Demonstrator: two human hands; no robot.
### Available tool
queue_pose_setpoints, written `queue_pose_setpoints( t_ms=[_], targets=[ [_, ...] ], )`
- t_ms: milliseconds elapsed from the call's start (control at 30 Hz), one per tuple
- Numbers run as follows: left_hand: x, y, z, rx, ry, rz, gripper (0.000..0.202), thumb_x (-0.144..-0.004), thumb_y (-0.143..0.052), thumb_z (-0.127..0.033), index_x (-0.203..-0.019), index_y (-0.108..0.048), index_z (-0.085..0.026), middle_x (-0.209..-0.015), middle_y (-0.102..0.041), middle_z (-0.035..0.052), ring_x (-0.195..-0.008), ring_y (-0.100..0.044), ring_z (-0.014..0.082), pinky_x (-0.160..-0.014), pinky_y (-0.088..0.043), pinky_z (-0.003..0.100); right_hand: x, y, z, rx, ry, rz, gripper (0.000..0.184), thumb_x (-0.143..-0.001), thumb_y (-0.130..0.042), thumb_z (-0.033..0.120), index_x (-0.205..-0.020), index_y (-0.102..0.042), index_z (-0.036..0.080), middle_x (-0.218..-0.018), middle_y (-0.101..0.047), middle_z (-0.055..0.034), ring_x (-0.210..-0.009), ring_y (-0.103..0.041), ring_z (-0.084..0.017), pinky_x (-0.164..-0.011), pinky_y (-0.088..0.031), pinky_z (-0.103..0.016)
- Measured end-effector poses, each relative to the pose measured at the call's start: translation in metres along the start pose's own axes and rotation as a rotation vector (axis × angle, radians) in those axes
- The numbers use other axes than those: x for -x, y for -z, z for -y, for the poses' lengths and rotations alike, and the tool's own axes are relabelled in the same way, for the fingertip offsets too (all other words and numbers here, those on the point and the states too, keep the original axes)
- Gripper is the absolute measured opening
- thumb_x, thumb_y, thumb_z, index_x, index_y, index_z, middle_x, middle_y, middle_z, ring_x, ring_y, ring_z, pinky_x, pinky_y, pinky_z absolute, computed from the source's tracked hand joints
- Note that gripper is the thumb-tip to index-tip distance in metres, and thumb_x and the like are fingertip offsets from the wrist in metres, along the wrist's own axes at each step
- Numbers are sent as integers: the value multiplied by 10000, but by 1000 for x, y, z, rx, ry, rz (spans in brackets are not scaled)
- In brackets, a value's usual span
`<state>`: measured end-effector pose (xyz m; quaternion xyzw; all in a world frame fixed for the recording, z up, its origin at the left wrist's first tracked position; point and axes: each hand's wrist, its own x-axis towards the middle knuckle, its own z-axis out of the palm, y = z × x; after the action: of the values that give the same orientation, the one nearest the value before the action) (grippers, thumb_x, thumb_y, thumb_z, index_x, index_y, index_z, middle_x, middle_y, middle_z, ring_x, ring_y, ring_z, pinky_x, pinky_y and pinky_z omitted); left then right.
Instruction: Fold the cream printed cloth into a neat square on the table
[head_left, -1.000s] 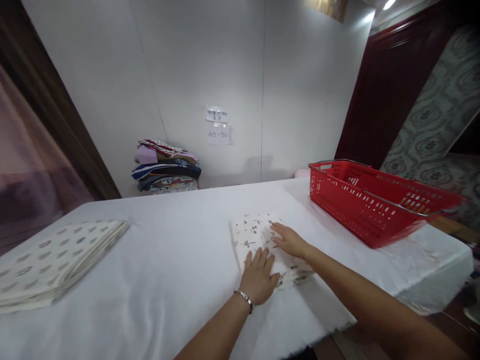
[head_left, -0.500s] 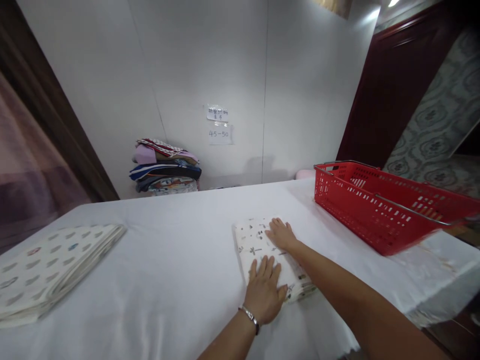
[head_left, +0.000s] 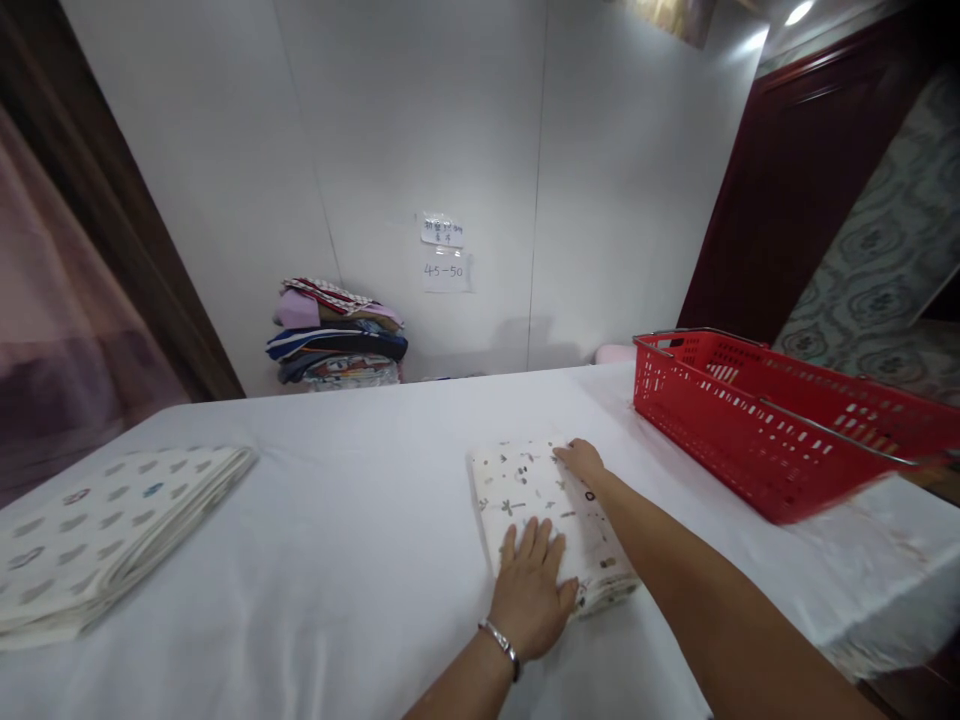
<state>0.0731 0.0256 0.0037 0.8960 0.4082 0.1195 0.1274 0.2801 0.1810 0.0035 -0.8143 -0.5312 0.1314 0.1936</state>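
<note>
A folded white cloth (head_left: 525, 490) with small grey and brown prints, palm trees among them, lies in front of me on the white-covered table. My left hand (head_left: 534, 590), with a silver bracelet at the wrist, rests flat on its near part, fingers spread. At the cloth's far right corner, my right hand (head_left: 583, 460) has its fingers drawn together on the edge; its fingertips are partly hidden. Another folded white cloth (head_left: 112, 520), printed with grey cloud-like shapes, lies apart at the left of the table.
A red plastic basket (head_left: 750, 430) with metal handles stands at the table's right side. Behind the table's far edge rises a pile of folded fabrics (head_left: 337, 340) against the wall. Paper signs (head_left: 444, 270) are taped above. A curtain (head_left: 112, 250) hangs at left.
My right hand has slid from lying spread on top of the cloth to its far right edge, and its fingers have drawn together. My left hand stays flat in place.
</note>
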Motion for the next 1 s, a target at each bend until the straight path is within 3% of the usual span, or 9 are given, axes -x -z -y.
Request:
queue_pose_setpoints(
  t_ms=[100, 233, 567, 800, 1000],
  targets=[
    [0, -2, 1, -28, -4, -7, 565, -872, -199, -525, -1354, -321, -259, -1449, -241, 13, -1347, -115, 235, -1100, -65, 486, 1, 1, -1, -32, -15, -10, 356, -741, -522, 459, -893, -617, 152, -890, -664, -96, -801, -617, -225, -629, -430, -271],
    [-1, -5, 2, -35, -16, -8, 572, -867, -217, -528, -1356, -318, -250, -1449, -240, 24, -1345, -123, 243, -1095, -70, 498, 5, -1, -5, -49, -13, -64, 363, -805, -431, 468, -966, -579, 179, -954, -646, -78, -872, -592, -209, -672, -416, -263],
    [1, 2, -1, 16, 11, 18, 579, -868, -193, -540, -1353, -324, -252, -1451, -235, 16, -1351, -97, 227, -1101, -42, 484, -2, -2, -2, 15, -15, 1, 478, -852, -319, 518, -927, -574, 121, -971, -629, -179, -930, -583, -274, -743, -409, -341],
    [0, -1, 0, -10, 1, 7, 570, -870, -200, -528, -1357, -316, -255, -1454, -225, 9, -1351, -94, 225, -1102, -55, 479, 5, 3, -4, -16, 6, -41, 497, -805, -390, 581, -1061, -459, 161, -978, -619, -126, -893, -579, -236, -685, -405, -294],
    [0, -5, 1, -22, -13, -14, 572, -870, -196, -525, -1352, -326, -245, -1453, -229, 21, -1348, -112, 238, -1094, -65, 505, 10, 3, -16, -122, 41, -53, 307, -746, -535, 473, -880, -496, 200, -858, -614, -43, -765, -557, -183, -597, -384, -254]
  ],
)
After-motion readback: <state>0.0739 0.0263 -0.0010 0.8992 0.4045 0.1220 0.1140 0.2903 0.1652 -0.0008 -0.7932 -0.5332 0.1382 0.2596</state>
